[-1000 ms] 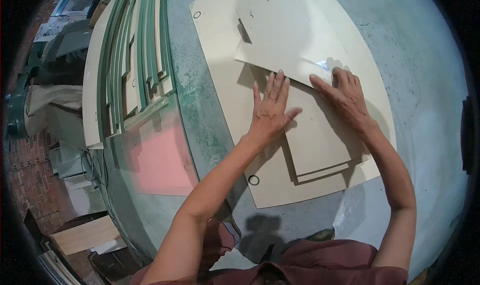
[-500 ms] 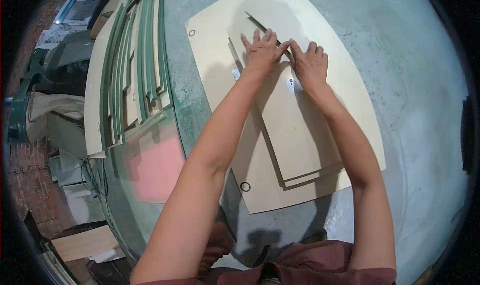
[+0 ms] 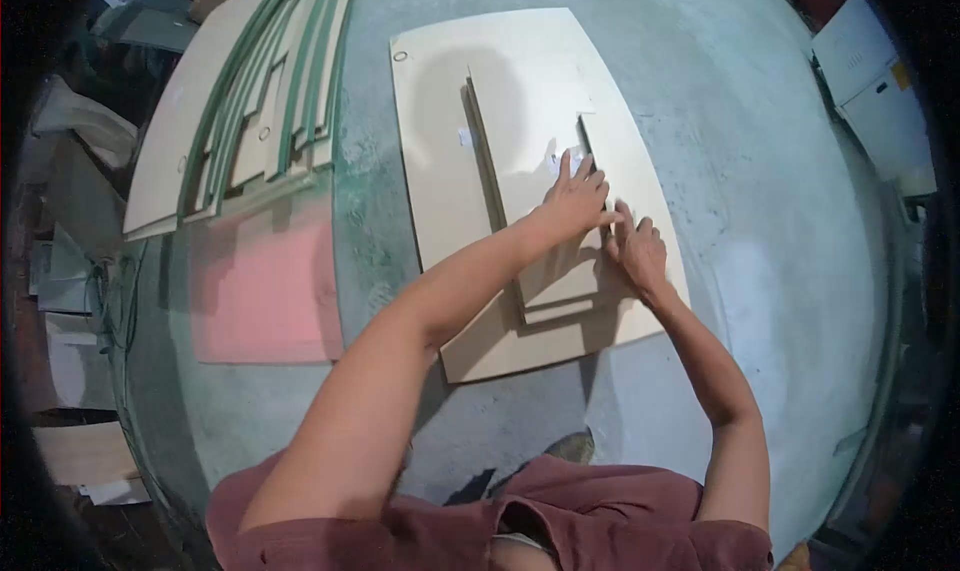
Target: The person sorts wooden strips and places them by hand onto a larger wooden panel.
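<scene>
A large cream board (image 3: 440, 231) with bowed edges lies on the floor in front of me, with smaller flat panels (image 3: 540, 261) stacked on it. Along the upper right of the stack runs a thin dark strip (image 3: 586, 136). My left hand (image 3: 575, 206) is spread over the panel and strip, its thumb pointing at my right hand. My right hand (image 3: 638, 249) is at the stack's right edge, fingers apart, index fingertip close to the left thumb. The lower end of the strip is hidden by my hands. A small white label (image 3: 463, 139) lies left of the stack.
Green-edged panels and long strips (image 3: 290, 91) are piled at the left on the floor (image 3: 740, 171). Nearer to me is a pink sheet (image 3: 265, 301). A pale cabinet (image 3: 870, 61) stands at the far right, and panels and cloth line the left side.
Both hands have moved toward me and to the right across the panel. The dark strip has shifted from the far end to the stack's right side. The view has shifted too.
</scene>
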Motion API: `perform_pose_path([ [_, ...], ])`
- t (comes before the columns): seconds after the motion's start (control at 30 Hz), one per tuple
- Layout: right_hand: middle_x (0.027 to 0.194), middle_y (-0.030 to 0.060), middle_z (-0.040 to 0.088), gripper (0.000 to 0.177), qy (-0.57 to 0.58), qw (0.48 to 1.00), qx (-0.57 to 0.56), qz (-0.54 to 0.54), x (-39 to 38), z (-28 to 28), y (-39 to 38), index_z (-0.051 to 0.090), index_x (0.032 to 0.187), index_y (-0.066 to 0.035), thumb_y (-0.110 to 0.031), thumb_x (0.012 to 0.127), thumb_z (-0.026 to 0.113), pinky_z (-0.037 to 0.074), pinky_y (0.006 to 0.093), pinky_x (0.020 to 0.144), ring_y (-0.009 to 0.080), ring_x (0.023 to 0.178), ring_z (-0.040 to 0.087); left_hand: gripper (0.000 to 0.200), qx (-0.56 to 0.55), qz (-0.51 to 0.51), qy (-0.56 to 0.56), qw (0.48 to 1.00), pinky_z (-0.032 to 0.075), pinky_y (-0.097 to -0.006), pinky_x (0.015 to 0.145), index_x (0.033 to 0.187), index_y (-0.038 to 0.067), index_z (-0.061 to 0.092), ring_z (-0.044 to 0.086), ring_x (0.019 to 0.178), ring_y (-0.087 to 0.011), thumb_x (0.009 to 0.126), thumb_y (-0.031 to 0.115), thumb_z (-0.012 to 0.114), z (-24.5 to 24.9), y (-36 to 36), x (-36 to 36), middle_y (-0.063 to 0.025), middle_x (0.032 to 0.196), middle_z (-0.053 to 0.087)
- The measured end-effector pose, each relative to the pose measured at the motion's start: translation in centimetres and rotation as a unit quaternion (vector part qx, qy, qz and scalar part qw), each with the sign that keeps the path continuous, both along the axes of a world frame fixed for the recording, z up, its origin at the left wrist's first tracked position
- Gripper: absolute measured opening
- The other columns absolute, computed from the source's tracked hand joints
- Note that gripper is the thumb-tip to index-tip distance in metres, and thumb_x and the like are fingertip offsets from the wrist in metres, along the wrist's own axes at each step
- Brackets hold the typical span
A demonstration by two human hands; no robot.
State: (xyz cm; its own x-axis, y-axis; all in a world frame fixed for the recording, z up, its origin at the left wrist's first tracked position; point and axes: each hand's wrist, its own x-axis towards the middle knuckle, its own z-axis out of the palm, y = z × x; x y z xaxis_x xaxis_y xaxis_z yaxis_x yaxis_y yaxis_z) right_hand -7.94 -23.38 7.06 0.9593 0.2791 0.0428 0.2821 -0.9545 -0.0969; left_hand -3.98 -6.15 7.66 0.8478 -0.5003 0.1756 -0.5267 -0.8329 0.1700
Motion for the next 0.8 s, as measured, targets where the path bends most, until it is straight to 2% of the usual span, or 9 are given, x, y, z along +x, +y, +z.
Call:
perform_pose_path([
  [0.2,0.085,0.0127,0.045,0.061,0.012,0.988,0.05,0.144,-9.2,2.2,-2.6,0.044,0.128,-0.016,-0.015,0.071,0.066,0.036,0.04,0.069,0.0293,0.078,0.045,0.058,-0.085,-0.039,-0.013,0.995,0.018,-0.0627,0.1,0.113,0.0,0.051,0.029,0.127,-0.0399,0.081,0.048,0.054,-0.2,0.4,-11.0,-0.0228,0.123,0.041],
  [0.27,0.085,0.0095,0.043,0.059,-0.03,0.96,0.072,0.269,-10.1,1.3,-2.9,0.047,0.126,-0.021,-0.015,0.07,0.066,0.035,0.0398,0.072,0.0254,0.08,0.044,0.064,-0.071,-0.066,0.023,0.995,0.017,-0.0604,0.103,0.121,0.0,0.046,0.024,0.129,-0.0416,0.081,0.048,0.055,-0.8,1.6,-13.6,-0.0237,0.13,0.035],
  [0.3,0.087,0.0074,0.043,0.059,-0.004,0.96,0.046,0.277,-10.1,1.1,-3.1,0.047,0.125,-0.027,-0.014,0.07,0.066,0.033,0.0394,0.076,0.0234,0.084,0.044,0.064,-0.072,-0.067,0.027,0.995,0.017,-0.0604,0.103,0.121,0.0,0.046,0.024,0.129,-0.0416,0.081,0.048,0.055,-1.2,2.1,-14.4,-0.0237,0.13,0.035],
  [0.33,0.087,0.0074,0.043,0.059,0.0,0.96,0.048,0.275,-9.9,0.9,-3.3,0.047,0.125,-0.027,-0.014,0.07,0.066,0.033,0.0394,0.076,0.0234,0.084,0.044,0.067,-0.074,-0.062,0.034,0.995,0.016,-0.0589,0.104,0.124,0.0,0.043,0.022,0.13,-0.0411,0.081,0.049,0.054,-1.6,2.6,-15.1,-0.0235,0.133,0.032],
  [0.4,0.099,0.0124,0.043,0.055,-0.017,0.952,0.019,0.306,-8.6,0.9,-3.7,0.043,0.129,-0.031,-0.016,0.078,0.059,0.033,0.0428,0.085,0.0281,0.093,0.044,0.07,-0.077,-0.057,0.043,0.994,0.016,-0.0573,0.105,0.128,0.0,0.039,0.02,0.131,-0.0405,0.081,0.049,0.054,-2.3,3.1,-15.5,-0.0233,0.135,0.03],
  [0.57,0.11,0.0142,0.045,0.051,0.023,0.965,-0.005,0.26,-4.4,1.7,-4.8,0.046,0.126,-0.031,-0.01,0.079,0.054,0.032,0.0474,0.091,0.0287,0.105,0.046,0.074,-0.118,-0.072,0.023,0.99,0.015,-0.0514,0.107,0.129,-0.003,0.038,0.02,0.132,-0.0369,0.082,0.053,0.05,-3.0,3.0,-13.9,-0.0191,0.138,0.03],
  [0.6,0.113,0.0138,0.047,0.05,-0.043,0.963,-0.013,0.265,-3.4,1.3,-5.1,0.047,0.125,-0.03,-0.012,0.079,0.055,0.031,0.0486,0.094,0.0279,0.108,0.046,0.074,-0.12,-0.07,0.025,0.99,0.015,-0.0514,0.107,0.129,-0.003,0.038,0.02,0.132,-0.0369,0.082,0.053,0.05,-3.2,2.5,-13.2,-0.0191,0.138,0.03],
  [0.73,0.122,0.0131,0.044,0.054,-0.026,0.98,-0.01,0.196,0.8,0.8,-5.5,0.044,0.129,-0.029,-0.007,0.081,0.05,0.03,0.0527,0.097,0.0266,0.113,0.045,0.075,-0.099,-0.048,-0.028,0.994,0.019,-0.0548,0.104,0.127,-0.004,0.039,0.022,0.131,-0.0382,0.082,0.055,0.048,-3.8,0.6,-8.0,-0.0166,0.137,0.032],
  [0.8,0.124,0.013,0.042,0.056,-0.075,0.983,-0.04,0.164,2.3,0.5,-5.1,0.042,0.131,-0.03,-0.007,0.08,0.051,0.031,0.0517,0.097,0.0274,0.118,0.042,0.074,-0.098,-0.039,-0.035,0.994,0.02,-0.0562,0.103,0.126,-0.005,0.04,0.023,0.131,-0.037,0.083,0.054,0.048,-3.5,-0.1,-5.4,-0.0167,0.136,0.033],
])
